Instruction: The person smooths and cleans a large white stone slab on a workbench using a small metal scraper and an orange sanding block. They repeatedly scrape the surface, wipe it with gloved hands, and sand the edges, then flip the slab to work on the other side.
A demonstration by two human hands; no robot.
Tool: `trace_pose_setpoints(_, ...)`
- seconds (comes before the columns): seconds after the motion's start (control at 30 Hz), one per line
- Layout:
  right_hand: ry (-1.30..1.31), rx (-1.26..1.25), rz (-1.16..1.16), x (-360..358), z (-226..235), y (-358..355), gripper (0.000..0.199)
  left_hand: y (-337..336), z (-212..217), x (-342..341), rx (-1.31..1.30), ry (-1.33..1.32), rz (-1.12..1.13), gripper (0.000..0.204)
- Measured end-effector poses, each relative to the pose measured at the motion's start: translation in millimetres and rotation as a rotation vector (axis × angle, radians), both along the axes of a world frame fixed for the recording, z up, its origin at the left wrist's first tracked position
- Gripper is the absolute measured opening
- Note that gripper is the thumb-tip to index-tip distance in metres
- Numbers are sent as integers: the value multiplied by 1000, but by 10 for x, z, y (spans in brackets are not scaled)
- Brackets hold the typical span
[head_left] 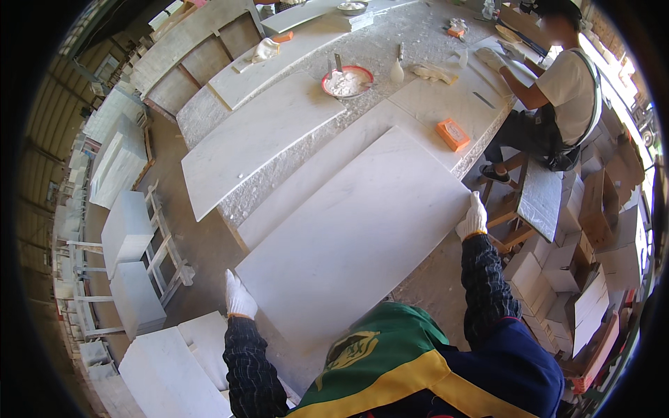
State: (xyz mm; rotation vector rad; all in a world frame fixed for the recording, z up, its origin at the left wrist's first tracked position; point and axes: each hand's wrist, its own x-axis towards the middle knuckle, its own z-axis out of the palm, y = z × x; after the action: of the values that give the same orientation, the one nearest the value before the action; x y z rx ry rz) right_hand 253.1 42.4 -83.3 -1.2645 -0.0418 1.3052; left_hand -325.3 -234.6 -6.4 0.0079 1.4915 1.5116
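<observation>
A large white marble slab (355, 230), faintly grey-veined, stretches between my two hands. Its far part overlaps another pale slab (320, 174) on the worktable, and its near edge reaches toward my body. My left hand (240, 298), in a white knit glove, grips the slab's left edge near the near-left corner. On the opposite end my right hand (474, 219), gloved the same way, holds the right edge close to the far-right corner. The fingers beneath the slab are hidden.
A red-rimmed bowl (366, 72) of white paste with putty knives stands on the dusty table, near an orange block (453, 134). A seated co-worker (564, 87) in gloves works at far right. Stacked slabs (129, 230) line the left; cartons (557, 272) crowd the right.
</observation>
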Motion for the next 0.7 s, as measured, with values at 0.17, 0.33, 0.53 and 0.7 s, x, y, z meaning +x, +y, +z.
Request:
trace_pose_setpoints(0.17,26,-26,-54,-96,61,26,39,144,112,240,-64,51,171,75)
trace_pose_setpoints(0.33,80,-53,-28,-205,152,30,41,-62,144,504,1,60,409,70)
trace_pose_setpoints(0.53,155,-70,-106,-459,172,-772,43,-1106,27,319,138,165,394,75)
trace_pose_setpoints(0.7,262,-100,-74,-728,192,-1461,37,-2074,-65,277,138,100,509,81)
